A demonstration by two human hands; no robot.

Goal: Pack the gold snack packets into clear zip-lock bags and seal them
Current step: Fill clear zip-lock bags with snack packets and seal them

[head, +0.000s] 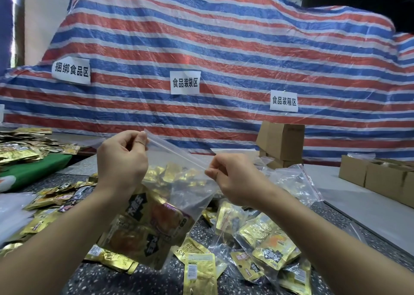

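Left hand (pixel 122 158) raised above the middle of the speckled worktop (pixel 94 279), fingers curled, thumb and forefinger pinching the left end of the zip strip of a clear zip-lock bag (pixel 179 182). Right hand (pixel 233 178) just beside, pinching the same strip at its right end, fingers curled too. Strip stretched taut between the two hands, slanting down from left to right. Whether the seal is fully pressed cannot be told. Bag hanging below the hands, clear of the worktop in its upper part, lower end down among the loose packets. Inside it, several gold snack packets (pixel 143 229) bunched at the bottom, black-and-gold print facing up.

Under and around the bag, more loose gold packets (pixel 199 274) strewn toward the near edge of the worktop. To the right of these, a second clear bag with packets (pixel 266 245) lying flat. Beyond it, an empty-looking clear bag with a red strip (pixel 298 180), crumpled. Along the left edge, a heap of gold packets (pixel 20 146) resting partly on a green cloth (pixel 33 169). At the far right corner, cardboard boxes (pixel 380 178) in a row; another stack of cardboard boxes (pixel 282 142) at the far edge. Behind everything, a striped red, white and blue tarpaulin (pixel 224 48) bearing three white paper signs (pixel 185 82).
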